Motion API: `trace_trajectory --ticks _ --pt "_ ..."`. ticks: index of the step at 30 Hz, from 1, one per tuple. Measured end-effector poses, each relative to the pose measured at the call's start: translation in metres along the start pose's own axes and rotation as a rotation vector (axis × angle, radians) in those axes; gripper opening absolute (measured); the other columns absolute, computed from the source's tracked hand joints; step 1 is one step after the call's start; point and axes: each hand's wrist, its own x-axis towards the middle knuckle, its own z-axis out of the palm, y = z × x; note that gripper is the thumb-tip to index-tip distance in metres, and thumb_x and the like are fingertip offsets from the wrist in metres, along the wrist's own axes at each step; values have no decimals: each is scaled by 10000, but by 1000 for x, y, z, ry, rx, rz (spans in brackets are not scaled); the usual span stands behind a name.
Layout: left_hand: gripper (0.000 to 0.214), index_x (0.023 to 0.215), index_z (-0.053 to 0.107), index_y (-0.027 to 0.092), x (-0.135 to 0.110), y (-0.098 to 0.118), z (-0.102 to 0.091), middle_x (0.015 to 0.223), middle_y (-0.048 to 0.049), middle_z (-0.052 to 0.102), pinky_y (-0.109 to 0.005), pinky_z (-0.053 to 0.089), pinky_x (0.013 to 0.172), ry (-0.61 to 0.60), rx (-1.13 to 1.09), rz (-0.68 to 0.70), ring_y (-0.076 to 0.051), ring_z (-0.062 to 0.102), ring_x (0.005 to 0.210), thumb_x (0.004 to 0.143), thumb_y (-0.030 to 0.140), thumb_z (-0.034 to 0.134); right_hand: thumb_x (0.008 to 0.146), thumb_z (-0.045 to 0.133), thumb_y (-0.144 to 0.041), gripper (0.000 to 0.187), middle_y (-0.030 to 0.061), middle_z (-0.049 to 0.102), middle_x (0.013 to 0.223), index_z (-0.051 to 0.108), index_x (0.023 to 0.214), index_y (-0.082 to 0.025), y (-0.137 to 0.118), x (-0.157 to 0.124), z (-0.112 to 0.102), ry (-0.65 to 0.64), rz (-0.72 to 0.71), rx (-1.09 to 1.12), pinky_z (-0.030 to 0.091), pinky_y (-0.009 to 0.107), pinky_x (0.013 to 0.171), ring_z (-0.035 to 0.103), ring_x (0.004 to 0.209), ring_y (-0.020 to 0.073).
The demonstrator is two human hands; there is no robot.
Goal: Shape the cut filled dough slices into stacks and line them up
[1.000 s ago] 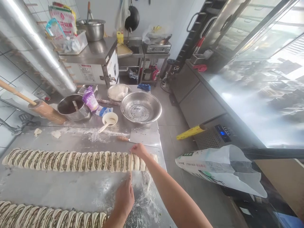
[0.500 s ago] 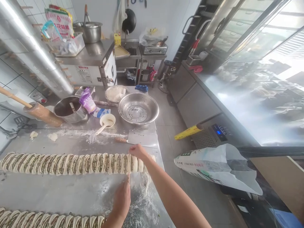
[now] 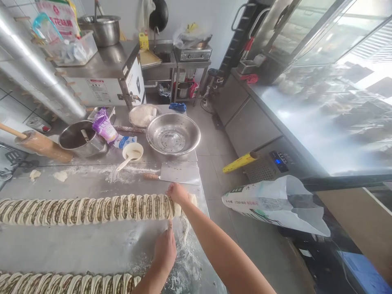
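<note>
A long row of sliced, green-filled dough pieces (image 3: pixel 85 209) lies across the floured steel table (image 3: pixel 76 245). My right hand (image 3: pixel 177 192) is closed at the far side of the row's right end. My left hand (image 3: pixel 165 249) is on the near side, fingers pressed together and pointing at the same spot. A thin stick seems to run between the two hands across the dough. A second row of slices (image 3: pixel 70 283) lies at the table's near edge.
A cleaver (image 3: pixel 179 172) lies just beyond the row. Behind it stand a steel bowl (image 3: pixel 173 134), a white scoop (image 3: pixel 132 152), a pot (image 3: pixel 81 139) and a rolling pin (image 3: pixel 43 145). A flour sack (image 3: pixel 275 204) and a yellow roll (image 3: pixel 240 162) sit to the right.
Both hands stay at the right end of the far row; my left hand has edged closer to the dough. The view has shifted a little.
</note>
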Motion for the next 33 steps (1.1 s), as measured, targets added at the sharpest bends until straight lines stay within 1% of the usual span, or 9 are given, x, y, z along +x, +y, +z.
trace_trajectory --ticks 4,7,10,14,16,19,23,28,33 --pt "552 1586 350 83 0 -7 9 1107 -146 770 -331 605 869 11 62 17 -221 744 974 1034 94 329 926 725 -338 224 39 710 982 689 1058 -161 -6 -2 0 9 11 -10 553 401 887 664 939 198" --pt "523 1565 404 109 -2 -6 9 1157 -144 769 -339 617 871 78 39 31 -215 755 945 1050 129 314 928 724 -333 189 16 702 877 709 969 -150 -10 -7 -19 -67 1 16 563 344 791 659 813 168" --pt "525 1567 414 148 -3 0 4 1155 -128 778 -317 624 852 136 -21 62 -202 765 902 1049 151 330 924 730 -362 224 -11 675 777 712 888 -141 -9 -13 -42 -142 -46 66 542 288 696 624 701 139" --pt "539 1591 373 170 -2 19 -11 1114 -114 794 -293 624 811 130 -71 92 -199 772 916 1054 163 334 922 733 -365 220 1 699 862 715 945 -148 -2 -18 -60 -94 -72 96 534 291 727 632 758 143" --pt "536 1585 391 176 -1 29 -20 1138 -123 789 -287 624 794 155 -71 81 -207 774 940 1052 165 333 919 735 -347 196 2 692 831 711 921 -153 0 -20 -61 -62 -53 82 528 301 737 631 759 148" --pt "510 1548 463 183 -1 40 -32 1176 -130 780 -293 629 782 210 -88 58 -224 775 961 1050 189 354 915 734 -335 209 -16 654 716 702 831 -146 1 -22 -61 -81 -49 87 505 285 688 610 689 139" --pt "512 1543 470 170 -1 44 -37 1202 -121 779 -315 641 807 146 -115 68 -234 774 992 1045 187 355 976 651 -395 285 -25 649 709 710 859 -142 5 -25 -67 -104 -52 126 483 263 629 572 622 120" --pt "581 1570 429 171 2 43 -27 1305 -132 739 -333 638 906 43 -96 41 -239 759 1079 994 108 381 940 703 -411 275 -26 638 705 710 876 -143 22 -23 -71 -92 1 70 502 278 660 585 644 128" --pt "587 1565 422 115 6 39 -8 1383 -178 682 -358 639 935 -9 -59 -4 -260 751 1115 983 70 363 886 756 -417 262 0 683 773 712 859 -161 30 -11 -47 -21 46 -21 515 325 769 622 733 156"
